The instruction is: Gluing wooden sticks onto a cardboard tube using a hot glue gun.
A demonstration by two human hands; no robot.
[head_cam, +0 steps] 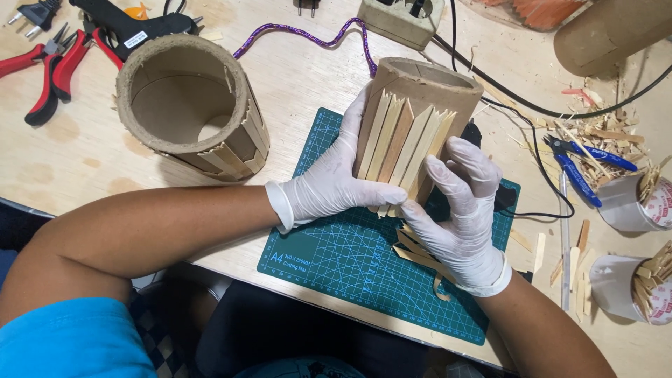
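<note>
Our left hand lies spread flat against the left flank of the cardboard tube, while our right hand presses its fingers together on the wooden sticks glued along its near side. The tube stands over the green cutting mat, long axis tilted, open mouth pointing far and up. We judge the cladding partly done: one face covered, the rest bare cardboard
</note>
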